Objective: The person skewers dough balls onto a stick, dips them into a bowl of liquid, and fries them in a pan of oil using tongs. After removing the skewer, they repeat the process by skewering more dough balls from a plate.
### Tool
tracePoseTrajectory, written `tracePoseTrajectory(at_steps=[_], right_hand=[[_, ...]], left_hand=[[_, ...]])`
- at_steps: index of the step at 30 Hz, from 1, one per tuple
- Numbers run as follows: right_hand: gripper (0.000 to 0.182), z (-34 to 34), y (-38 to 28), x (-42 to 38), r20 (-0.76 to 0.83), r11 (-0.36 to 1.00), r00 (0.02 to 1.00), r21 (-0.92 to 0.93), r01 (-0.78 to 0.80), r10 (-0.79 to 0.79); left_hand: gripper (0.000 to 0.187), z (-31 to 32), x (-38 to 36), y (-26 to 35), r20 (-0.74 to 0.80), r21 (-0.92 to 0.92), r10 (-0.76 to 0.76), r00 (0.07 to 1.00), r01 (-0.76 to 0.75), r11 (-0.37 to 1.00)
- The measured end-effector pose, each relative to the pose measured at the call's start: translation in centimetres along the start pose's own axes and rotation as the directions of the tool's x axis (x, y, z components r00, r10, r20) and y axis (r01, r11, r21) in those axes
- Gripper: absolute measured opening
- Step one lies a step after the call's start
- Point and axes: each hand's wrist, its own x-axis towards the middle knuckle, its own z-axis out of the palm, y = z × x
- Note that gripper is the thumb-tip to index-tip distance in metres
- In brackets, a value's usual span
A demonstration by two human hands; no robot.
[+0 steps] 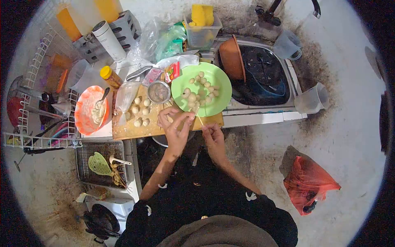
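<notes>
Between finger and thumb, my right hand (213,135) pinches the lower end of a thin wooden skewer (200,120). My left hand (177,128) is closed at the skewer's upper end, on what looks like a pale dough ball (195,108), partly hidden by the fingers. Just beyond both hands is a light green plate (222,96) with several pale balls (192,97) on it. A wooden cutting board (154,131) lies under my left hand; more balls (138,110) rest on its left part. Loose skewers (163,108) lie on the board, partly covered by my left hand.
An orange bowl (84,105) with dough and a spoon stands left of the board. Behind are a small metal bowl (159,92), a knife (138,73) and a white bottle (109,41). A sink (263,99) lies right; a red plastic bag (306,181) is on the floor.
</notes>
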Motion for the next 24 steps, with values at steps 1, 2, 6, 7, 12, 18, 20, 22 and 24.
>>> tracePoseTrajectory(at_steps=[1,2,6,7,12,18,20,22,24], right_hand=[[0.015,0.0,0.0,-0.1,-0.004,1.000,1.000,0.001,0.001,-0.001],[0.015,0.0,-0.1,-0.1,0.004,0.999,1.000,-0.034,-0.003,0.003],[0.015,-0.2,0.0,-0.3,0.061,0.997,0.996,0.038,-0.069,0.067],[0.015,-0.2,-0.1,-0.3,0.060,0.997,0.996,0.038,-0.068,0.066],[0.011,-0.1,-0.8,-0.6,0.131,0.983,0.983,0.119,-0.141,0.126],[0.011,0.6,-1.2,-1.0,0.167,0.972,0.977,0.170,-0.163,0.135],[0.010,0.5,-1.1,-0.9,0.155,0.973,0.976,0.149,-0.177,0.153],[0.010,0.4,-1.1,-0.9,0.145,0.973,0.975,0.129,-0.190,0.171],[0.011,0.3,-1.1,-0.9,0.185,0.958,0.969,0.204,-0.201,0.163]], left_hand=[[0.013,0.1,-0.1,-0.5,-0.046,-0.067,-0.015,0.999,0.012,0.998],[0.015,0.1,-0.1,-0.7,-0.090,-0.136,-0.034,0.995,0.022,0.991],[0.017,-0.2,0.7,-0.6,-0.093,-0.174,-0.079,0.993,0.062,0.983],[0.018,-0.1,0.7,-0.8,-0.094,-0.141,-0.043,0.995,0.029,0.990],[0.021,-0.3,1.4,-1.4,-0.085,0.004,0.118,0.989,-0.118,0.993],[0.025,-0.2,1.5,-2.1,-0.133,0.012,0.183,0.974,-0.183,0.983],[0.023,-0.4,1.7,-1.9,-0.139,0.028,0.208,0.968,-0.206,0.978],[0.024,-0.4,1.7,-2.0,-0.131,0.050,0.214,0.968,-0.209,0.977],[0.025,-0.4,1.7,-2.0,-0.124,0.071,0.218,0.968,-0.210,0.975]])
